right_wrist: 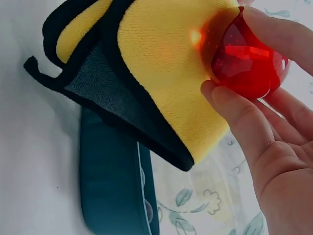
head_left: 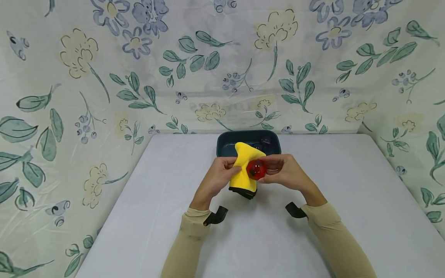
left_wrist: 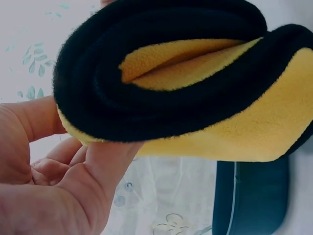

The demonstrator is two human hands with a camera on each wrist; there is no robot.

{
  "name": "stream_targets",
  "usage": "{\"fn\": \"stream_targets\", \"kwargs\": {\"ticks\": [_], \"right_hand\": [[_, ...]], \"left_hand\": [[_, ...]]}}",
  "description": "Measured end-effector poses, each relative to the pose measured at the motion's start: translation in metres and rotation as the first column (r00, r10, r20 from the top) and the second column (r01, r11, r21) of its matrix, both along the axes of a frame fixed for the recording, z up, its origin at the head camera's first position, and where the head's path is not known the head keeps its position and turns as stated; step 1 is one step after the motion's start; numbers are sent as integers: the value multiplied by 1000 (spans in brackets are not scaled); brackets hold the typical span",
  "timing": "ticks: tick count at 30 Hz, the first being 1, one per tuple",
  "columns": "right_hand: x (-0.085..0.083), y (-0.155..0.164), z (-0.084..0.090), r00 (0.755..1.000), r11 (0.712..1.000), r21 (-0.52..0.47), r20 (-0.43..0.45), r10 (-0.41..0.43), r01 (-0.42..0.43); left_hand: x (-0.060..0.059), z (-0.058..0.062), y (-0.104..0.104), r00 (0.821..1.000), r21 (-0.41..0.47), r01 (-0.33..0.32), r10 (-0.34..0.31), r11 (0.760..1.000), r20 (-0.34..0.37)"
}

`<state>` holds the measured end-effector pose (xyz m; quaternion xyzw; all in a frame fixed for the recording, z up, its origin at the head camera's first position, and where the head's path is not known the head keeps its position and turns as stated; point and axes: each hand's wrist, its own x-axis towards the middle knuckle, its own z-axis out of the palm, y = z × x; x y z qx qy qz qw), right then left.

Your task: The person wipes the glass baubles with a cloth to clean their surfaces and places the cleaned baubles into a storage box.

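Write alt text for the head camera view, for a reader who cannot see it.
Two hands meet above a white table: the left hand grips a folded yellow cloth with black edging, and the right hand holds a red translucent ball against it. A dark teal tray sits just behind, before a floral backdrop.

At the centre of the head view, the left hand (head_left: 217, 175) holds the folded yellow fleece cloth with black edging (head_left: 244, 170) just left of the translucent red ball (head_left: 256, 169), which touches it and sits in the right hand (head_left: 283, 171). Behind them, the dark teal plastic tray (head_left: 226, 144) lies on the white desk (head_left: 347, 200), against the floral backdrop sheet (head_left: 104, 77).
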<state>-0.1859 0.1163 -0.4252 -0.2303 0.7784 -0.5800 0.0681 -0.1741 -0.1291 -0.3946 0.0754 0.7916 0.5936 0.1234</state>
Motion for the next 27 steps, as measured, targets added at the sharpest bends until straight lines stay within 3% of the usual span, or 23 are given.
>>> {"fn": "stream_targets", "kwargs": {"ticks": [15,27], "right_hand": [[4,-8,2,993,994,-86,-90,-71,63],[-1,-8,1,993,992,-90,-73,-98,91]], "left_hand": [[0,2,-4,997,34,75,-75,997,17],[0,2,-1,995,59,90,-92,994,36]]}}
